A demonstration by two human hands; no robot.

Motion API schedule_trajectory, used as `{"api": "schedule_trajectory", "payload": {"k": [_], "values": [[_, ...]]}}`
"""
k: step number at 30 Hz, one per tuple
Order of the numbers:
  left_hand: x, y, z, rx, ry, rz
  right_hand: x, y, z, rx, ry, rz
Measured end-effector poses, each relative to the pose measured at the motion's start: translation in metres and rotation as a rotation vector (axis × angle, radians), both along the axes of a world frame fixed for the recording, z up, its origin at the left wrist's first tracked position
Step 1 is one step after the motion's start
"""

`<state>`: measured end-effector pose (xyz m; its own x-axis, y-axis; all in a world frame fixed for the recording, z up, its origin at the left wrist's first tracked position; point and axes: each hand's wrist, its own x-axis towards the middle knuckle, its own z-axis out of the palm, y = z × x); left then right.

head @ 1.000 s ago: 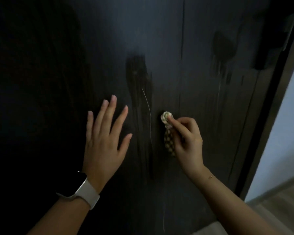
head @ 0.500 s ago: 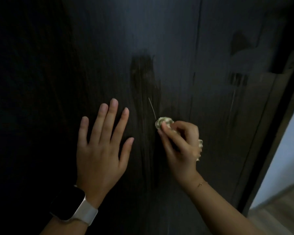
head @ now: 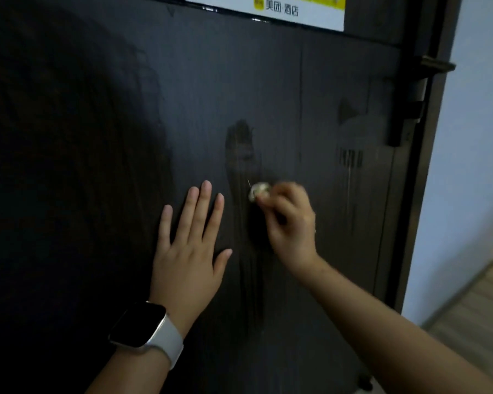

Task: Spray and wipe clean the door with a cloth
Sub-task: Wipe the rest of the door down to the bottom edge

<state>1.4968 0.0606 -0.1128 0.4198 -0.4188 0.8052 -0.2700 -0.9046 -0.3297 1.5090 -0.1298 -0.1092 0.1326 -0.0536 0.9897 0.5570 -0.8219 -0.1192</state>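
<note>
The dark wood-grain door (head: pixel 199 89) fills most of the head view. A wet vertical streak (head: pixel 241 155) runs down its middle, and smaller drip marks (head: pixel 350 157) show further right. My left hand (head: pixel 190 251) lies flat on the door with fingers spread, a watch on the wrist. My right hand (head: pixel 289 220) is shut on a bunched pale cloth (head: pixel 257 190), pressing it against the door beside the streak. No spray bottle is visible.
A white and yellow sticker (head: pixel 282 9) sits at the door's top. A dark handle and lock plate (head: pixel 407 106) stand at the right edge, beside the frame (head: pixel 427 194). A pale wall (head: pixel 473 166) and wooden floor (head: pixel 478 317) lie to the right.
My view has tilted upward, bringing the sticker and handle into sight. My right hand with the cloth has moved slightly up the door along the streak. My left hand stays flat.
</note>
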Motion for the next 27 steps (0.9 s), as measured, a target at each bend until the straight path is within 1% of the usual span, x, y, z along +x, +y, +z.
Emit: {"api": "schedule_trajectory", "payload": {"k": [2, 4, 6, 9, 11, 13, 16, 18, 20, 23, 25, 27], "values": [[-0.001, 0.000, 0.001, -0.007, 0.014, -0.003, -0.006, -0.006, -0.041, -0.098, 0.041, 0.039], [-0.002, 0.000, 0.001, -0.012, 0.032, 0.007, -0.014, -0.011, -0.061, -0.107, 0.099, 0.071], [-0.002, -0.001, 0.001, -0.012, 0.027, 0.023, -0.011, -0.010, -0.040, -0.099, 0.111, 0.075], [-0.002, -0.001, 0.000, -0.012, 0.010, 0.030, -0.003, 0.000, 0.032, -0.038, 0.044, 0.034], [-0.002, -0.002, -0.001, -0.005, 0.019, 0.035, 0.000, 0.005, 0.059, -0.031, 0.003, 0.018], [-0.001, -0.002, -0.002, -0.008, 0.010, 0.029, -0.002, 0.003, 0.042, -0.078, -0.009, 0.016], [0.000, -0.001, -0.002, -0.002, 0.008, 0.030, -0.014, -0.004, -0.015, -0.180, 0.086, 0.036], [-0.001, -0.001, -0.002, -0.001, 0.013, 0.039, -0.016, -0.006, -0.018, -0.192, 0.145, 0.039], [-0.002, -0.001, -0.001, -0.013, 0.027, 0.039, -0.013, -0.001, 0.012, -0.158, 0.131, 0.038], [-0.003, -0.001, 0.000, -0.022, 0.031, 0.033, -0.002, 0.011, 0.064, -0.022, 0.039, 0.065], [-0.006, -0.003, 0.002, -0.034, 0.045, 0.020, 0.000, 0.017, 0.068, 0.078, 0.014, 0.142], [-0.014, -0.006, 0.006, -0.064, 0.079, 0.003, -0.001, 0.014, 0.052, 0.182, 0.043, 0.191]]}}
